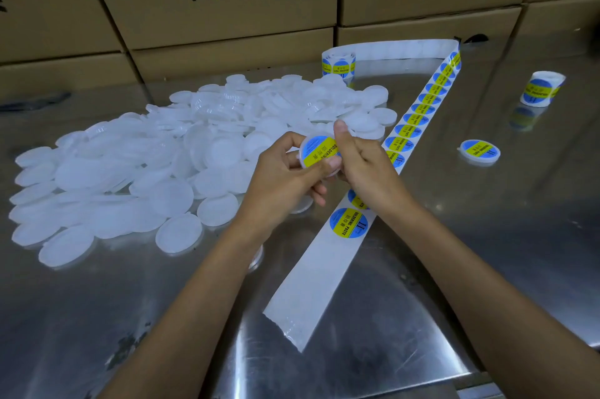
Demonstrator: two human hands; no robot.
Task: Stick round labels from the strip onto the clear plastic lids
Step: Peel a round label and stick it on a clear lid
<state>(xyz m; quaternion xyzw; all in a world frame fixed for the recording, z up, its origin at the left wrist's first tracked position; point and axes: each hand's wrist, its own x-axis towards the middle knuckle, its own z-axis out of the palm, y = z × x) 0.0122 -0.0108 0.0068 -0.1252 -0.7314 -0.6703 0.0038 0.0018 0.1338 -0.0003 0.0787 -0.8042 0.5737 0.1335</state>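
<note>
Now blue-yellow label (319, 151) on lid (305, 162)

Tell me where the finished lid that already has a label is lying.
The finished lid lies alone on the metal table, right of the label strip and nearer than the small roll.

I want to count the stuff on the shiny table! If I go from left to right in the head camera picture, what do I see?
Heap of plain white round plastic lids → lid with a blue and yellow label held in both hands → finished labelled lid lying alone → small roll of blue and yellow labels.
</note>
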